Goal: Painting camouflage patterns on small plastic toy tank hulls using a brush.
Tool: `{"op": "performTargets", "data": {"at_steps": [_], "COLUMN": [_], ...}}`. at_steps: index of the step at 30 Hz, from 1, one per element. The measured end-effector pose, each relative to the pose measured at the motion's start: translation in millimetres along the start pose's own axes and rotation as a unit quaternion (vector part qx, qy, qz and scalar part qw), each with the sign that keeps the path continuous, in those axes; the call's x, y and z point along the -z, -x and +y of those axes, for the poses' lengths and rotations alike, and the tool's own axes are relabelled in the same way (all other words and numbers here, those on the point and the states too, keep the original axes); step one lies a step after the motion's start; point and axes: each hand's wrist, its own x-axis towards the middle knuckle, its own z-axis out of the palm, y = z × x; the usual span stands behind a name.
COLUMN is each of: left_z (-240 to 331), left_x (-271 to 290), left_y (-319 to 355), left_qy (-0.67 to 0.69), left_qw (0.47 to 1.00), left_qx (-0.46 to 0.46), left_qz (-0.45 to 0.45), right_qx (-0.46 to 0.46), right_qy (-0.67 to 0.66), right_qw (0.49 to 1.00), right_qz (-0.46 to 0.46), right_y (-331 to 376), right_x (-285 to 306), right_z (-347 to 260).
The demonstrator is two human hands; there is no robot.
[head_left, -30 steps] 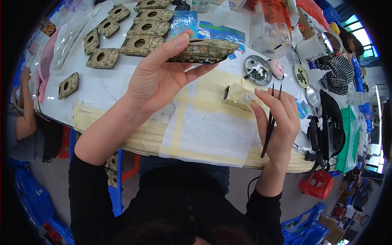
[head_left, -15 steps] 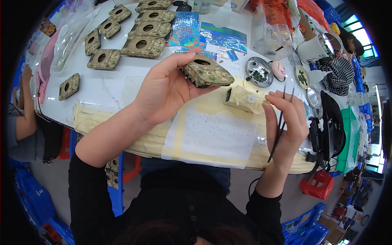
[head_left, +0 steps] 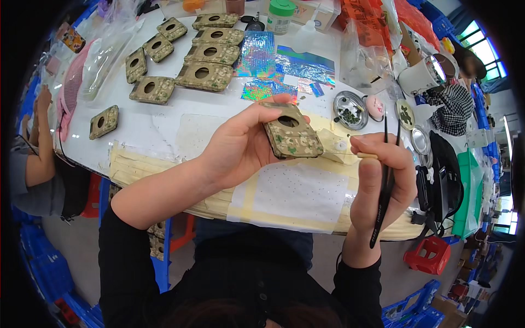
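The left hand (head_left: 240, 147) grips the camouflage block (head_left: 291, 136), its long axis slanting toward the right hand (head_left: 380, 175), which pinches black tweezers (head_left: 383, 191) just beside it

We have open room on the bench (head_left: 164, 123) near its front edge, between our left hand (head_left: 240, 145) and our right hand (head_left: 380, 175), over the dotted white sheet (head_left: 298, 191). Toward the far edge, rows of camouflage plates (head_left: 205, 75) block the left half, and holographic foil sheets (head_left: 284, 63) lie beside them. By the right edge, small metal dishes (head_left: 350, 109) and a white cup (head_left: 418, 79) crowd the way.
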Motion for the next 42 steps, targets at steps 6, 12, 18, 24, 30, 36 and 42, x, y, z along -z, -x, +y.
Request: {"op": "performTargets", "data": {"at_steps": [6,12,18,24,30,36,42], "left_z": [-6.5,-8.0,-7.5,-7.5,-8.4,-8.5,-8.4], "left_x": [1.6,-0.7,-2.0,-1.9,-0.6,-0.3,0.5], "left_y": [3.4,6.8,7.0,7.2,6.3,6.2,6.2], "left_qy": [-0.024,-0.052,-0.061,-0.058,-0.057,-0.059,-0.06], "left_qw": [1.0,0.999,0.998,0.998,0.998,0.998,0.998], "left_qx": [-0.005,-0.009,-0.011,-0.009,-0.011,-0.013,-0.015], "left_qz": [-0.012,-0.005,-0.004,0.003,0.003,0.0,0.0], "right_qx": [-0.007,-0.024,-0.019,-0.007,-0.007,-0.007,-0.018], "right_qy": [-0.025,-0.04,-0.019,0.013,0.021,0.02,0.0], "right_qw": [1.0,0.999,1.0,1.0,1.0,1.0,1.0], "right_qz": [0.002,0.002,0.0,-0.005,-0.002,-0.002,0.009], "right_y": [4.4,6.3,7.4,8.8,8.1,8.2,8.7], "right_x": [-18.0,-24.7,-24.8,-24.6,-25.0,-25.3,-26.4], "right_z": [6.9,8.5,7.5,8.2,7.2,8.1,7.0]}}
